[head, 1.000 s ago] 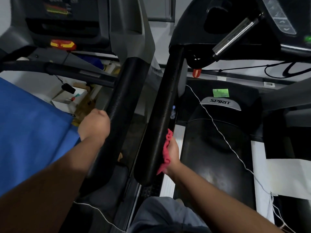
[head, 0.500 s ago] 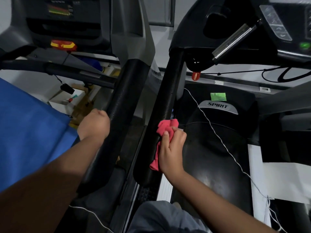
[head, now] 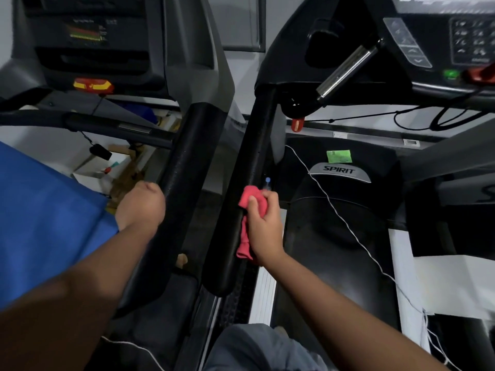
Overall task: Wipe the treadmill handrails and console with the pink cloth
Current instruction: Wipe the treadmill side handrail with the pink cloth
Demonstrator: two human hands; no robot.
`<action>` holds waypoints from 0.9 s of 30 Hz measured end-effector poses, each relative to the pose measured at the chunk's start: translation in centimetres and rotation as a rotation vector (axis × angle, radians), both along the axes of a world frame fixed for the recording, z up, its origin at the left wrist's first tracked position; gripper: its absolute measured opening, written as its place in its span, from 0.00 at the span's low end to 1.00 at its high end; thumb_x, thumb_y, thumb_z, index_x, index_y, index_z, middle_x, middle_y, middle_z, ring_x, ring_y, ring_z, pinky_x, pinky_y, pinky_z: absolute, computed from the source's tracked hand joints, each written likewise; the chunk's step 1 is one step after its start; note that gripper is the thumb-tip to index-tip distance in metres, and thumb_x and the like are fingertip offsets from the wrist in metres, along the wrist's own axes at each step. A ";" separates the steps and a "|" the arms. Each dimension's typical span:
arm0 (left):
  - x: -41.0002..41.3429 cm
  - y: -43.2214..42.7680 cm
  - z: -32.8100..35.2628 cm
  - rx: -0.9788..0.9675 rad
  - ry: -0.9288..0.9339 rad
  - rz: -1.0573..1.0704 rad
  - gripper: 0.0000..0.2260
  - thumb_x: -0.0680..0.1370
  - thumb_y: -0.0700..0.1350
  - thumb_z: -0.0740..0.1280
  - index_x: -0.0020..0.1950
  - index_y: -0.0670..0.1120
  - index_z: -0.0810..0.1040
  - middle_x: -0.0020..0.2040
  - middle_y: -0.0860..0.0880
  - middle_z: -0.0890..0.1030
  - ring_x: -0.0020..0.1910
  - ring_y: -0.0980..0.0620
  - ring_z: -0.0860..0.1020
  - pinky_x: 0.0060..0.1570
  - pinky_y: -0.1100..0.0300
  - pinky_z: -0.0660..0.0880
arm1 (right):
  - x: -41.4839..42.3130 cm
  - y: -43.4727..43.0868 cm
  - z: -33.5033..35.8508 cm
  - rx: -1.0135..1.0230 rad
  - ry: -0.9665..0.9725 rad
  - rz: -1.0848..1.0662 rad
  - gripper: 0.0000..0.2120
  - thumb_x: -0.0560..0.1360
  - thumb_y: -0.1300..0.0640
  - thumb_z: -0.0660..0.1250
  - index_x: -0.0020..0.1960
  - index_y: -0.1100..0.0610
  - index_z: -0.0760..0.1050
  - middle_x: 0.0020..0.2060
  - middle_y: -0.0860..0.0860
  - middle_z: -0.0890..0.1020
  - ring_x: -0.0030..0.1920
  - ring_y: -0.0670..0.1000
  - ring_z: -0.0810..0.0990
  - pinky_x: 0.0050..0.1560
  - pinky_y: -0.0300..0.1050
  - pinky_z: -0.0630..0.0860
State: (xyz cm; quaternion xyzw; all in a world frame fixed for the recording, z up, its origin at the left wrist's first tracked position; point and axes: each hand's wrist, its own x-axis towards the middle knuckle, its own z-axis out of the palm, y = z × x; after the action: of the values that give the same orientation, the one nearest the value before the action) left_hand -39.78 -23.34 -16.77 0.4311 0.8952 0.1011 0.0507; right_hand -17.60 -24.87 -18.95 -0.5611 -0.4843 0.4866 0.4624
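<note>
The right hand [head: 263, 226] pinches the pink cloth [head: 250, 210] against the handrail [head: 241, 188], loose tail dangling. That bunched grip may skip patches or snag the white cord [head: 334, 207]. The left hand [head: 140, 204] grips the neighbouring rail [head: 184, 162].

The treadmill deck [head: 334, 250], black and glossy, lies below the grey SPIRIT badge [head: 339, 171] on the motor hood. A green sticker [head: 338, 155] sits on the hood just above that badge. A thin white cord [head: 345, 220] trails across the belt from above the badge toward the lower right. A white side rail [head: 263, 295] borders the belt, left of and below the badge.
</note>
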 end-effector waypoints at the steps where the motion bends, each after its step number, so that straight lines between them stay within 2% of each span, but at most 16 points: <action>1: 0.3 0.0 0.3 0.023 -0.019 0.019 0.16 0.82 0.43 0.50 0.59 0.35 0.72 0.55 0.35 0.77 0.55 0.36 0.75 0.49 0.50 0.70 | 0.1 0.1 -0.4 -0.071 0.075 -0.008 0.03 0.79 0.50 0.59 0.47 0.47 0.68 0.44 0.50 0.77 0.42 0.43 0.77 0.44 0.34 0.72; 4: 0.8 0.0 0.8 0.035 -0.019 0.028 0.17 0.82 0.44 0.50 0.59 0.35 0.73 0.56 0.34 0.77 0.55 0.35 0.75 0.51 0.50 0.70 | 0.6 0.7 -0.6 -0.209 0.171 0.039 0.06 0.82 0.53 0.55 0.46 0.50 0.66 0.40 0.47 0.75 0.41 0.44 0.75 0.43 0.35 0.70; 7: 0.5 0.0 0.5 0.014 -0.032 0.042 0.16 0.82 0.42 0.50 0.59 0.35 0.72 0.56 0.34 0.76 0.55 0.35 0.75 0.49 0.49 0.70 | 1.0 1.2 0.2 -0.215 0.117 0.063 0.06 0.79 0.54 0.57 0.44 0.50 0.67 0.41 0.48 0.76 0.42 0.47 0.75 0.45 0.43 0.70; 10: -0.1 0.0 0.0 -0.014 -0.001 -0.016 0.14 0.81 0.38 0.51 0.60 0.33 0.71 0.56 0.35 0.76 0.54 0.36 0.75 0.40 0.53 0.66 | 0.9 1.1 1.8 -0.089 -0.136 0.084 0.03 0.78 0.52 0.58 0.46 0.49 0.68 0.46 0.50 0.76 0.42 0.47 0.76 0.39 0.42 0.69; 12: 0.1 0.0 0.2 0.006 -0.020 0.015 0.15 0.82 0.41 0.51 0.59 0.34 0.72 0.55 0.35 0.77 0.54 0.36 0.75 0.45 0.50 0.68 | 0.6 1.1 3.2 -0.009 -0.358 0.150 0.06 0.78 0.51 0.58 0.52 0.51 0.69 0.50 0.50 0.72 0.42 0.49 0.75 0.36 0.42 0.69; 15: 0.4 0.2 0.5 0.022 -0.032 0.032 0.17 0.82 0.44 0.50 0.58 0.35 0.73 0.55 0.34 0.77 0.55 0.35 0.75 0.51 0.49 0.70 | 0.3 1.5 4.6 0.064 -0.616 0.213 0.11 0.79 0.51 0.58 0.59 0.53 0.69 0.54 0.53 0.72 0.48 0.56 0.77 0.39 0.45 0.68; 17: 0.5 0.2 0.5 0.020 -0.035 0.021 0.17 0.82 0.44 0.50 0.58 0.35 0.73 0.55 0.34 0.77 0.55 0.35 0.75 0.51 0.49 0.69 | 0.0 1.8 4.9 0.120 -0.736 0.259 0.13 0.79 0.50 0.58 0.60 0.54 0.70 0.55 0.54 0.72 0.49 0.57 0.77 0.39 0.44 0.67; 19: 0.4 0.1 0.5 0.013 -0.031 0.016 0.17 0.82 0.44 0.49 0.58 0.35 0.72 0.55 0.34 0.76 0.55 0.35 0.75 0.51 0.50 0.69 | -0.1 1.9 4.6 0.141 -0.771 0.276 0.13 0.78 0.50 0.60 0.60 0.54 0.71 0.55 0.52 0.72 0.50 0.56 0.77 0.39 0.44 0.66; 21: 0.4 0.1 0.5 0.003 -0.024 0.018 0.17 0.82 0.43 0.49 0.58 0.35 0.72 0.55 0.34 0.76 0.55 0.36 0.75 0.50 0.51 0.69 | 0.2 1.4 3.6 0.153 -0.636 0.196 0.12 0.76 0.50 0.62 0.58 0.52 0.73 0.54 0.49 0.72 0.49 0.51 0.76 0.39 0.42 0.66; 23: 0.0 0.1 0.2 0.000 -0.039 0.023 0.15 0.82 0.42 0.50 0.58 0.35 0.72 0.55 0.34 0.76 0.55 0.36 0.75 0.47 0.51 0.68 | -0.1 0.5 1.7 0.133 -0.353 0.065 0.08 0.76 0.50 0.63 0.54 0.51 0.74 0.51 0.46 0.73 0.46 0.45 0.75 0.42 0.39 0.68; 25: -0.5 0.1 -0.3 -0.011 -0.043 0.009 0.13 0.81 0.39 0.50 0.56 0.34 0.71 0.56 0.34 0.75 0.54 0.36 0.74 0.42 0.54 0.65 | -0.5 0.1 -0.3 -0.036 0.015 -0.047 0.07 0.79 0.49 0.60 0.52 0.52 0.73 0.47 0.47 0.77 0.45 0.43 0.76 0.49 0.39 0.71; 27: -0.6 0.1 -0.4 -0.015 -0.060 0.023 0.13 0.81 0.39 0.50 0.55 0.35 0.70 0.55 0.35 0.75 0.53 0.36 0.74 0.41 0.55 0.64 | -0.6 0.4 -2.0 -0.278 0.320 0.030 0.11 0.82 0.51 0.55 0.54 0.53 0.74 0.47 0.50 0.80 0.47 0.47 0.78 0.55 0.49 0.75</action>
State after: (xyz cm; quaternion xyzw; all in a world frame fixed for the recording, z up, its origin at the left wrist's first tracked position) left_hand -40.42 -23.26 -17.22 0.4171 0.8990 0.1076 0.0794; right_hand -18.19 -24.51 -20.96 -0.5279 -0.3413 0.6384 0.4442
